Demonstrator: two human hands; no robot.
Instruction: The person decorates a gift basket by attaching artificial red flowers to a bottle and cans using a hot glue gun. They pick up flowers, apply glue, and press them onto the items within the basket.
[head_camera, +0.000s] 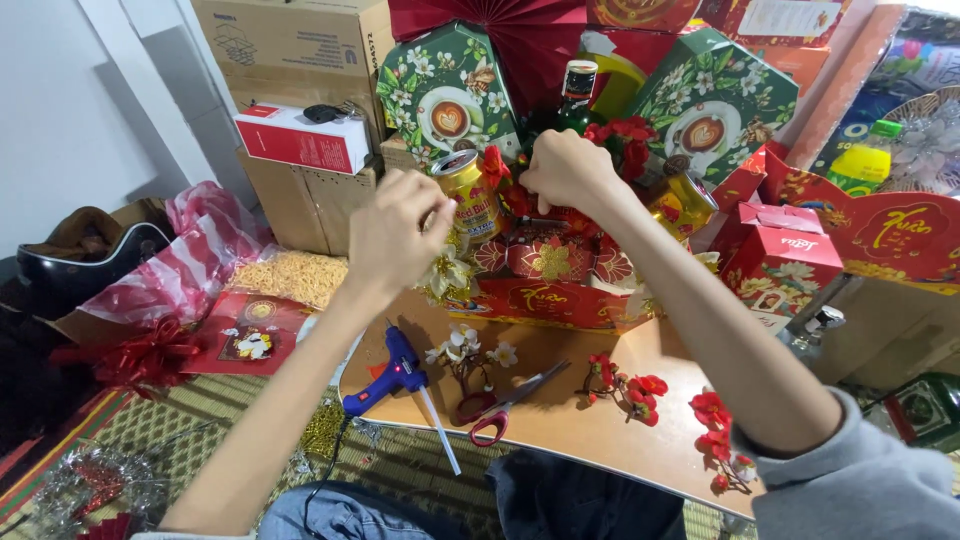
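My left hand (395, 235) is raised with its fingers pinched together beside a gold drink can (466, 192) in a red gift basket (545, 295). What it pinches is too small to tell. My right hand (568, 170) is closed around something among the red flowers (625, 135) in the middle of the basket, below a green bottle (575, 95). Two green octagonal boxes (447, 95) with a coffee-cup picture stand at the back of the basket.
A blue glue gun (395, 375), red-handled scissors (500, 405), white flowers (465, 345) and red flower sprigs (635, 385) lie on a brown board (560, 420). Red boxes (780, 265) stand to the right, cardboard cartons (300, 190) to the left. A red ribbon bow (145, 355) lies on the floor.
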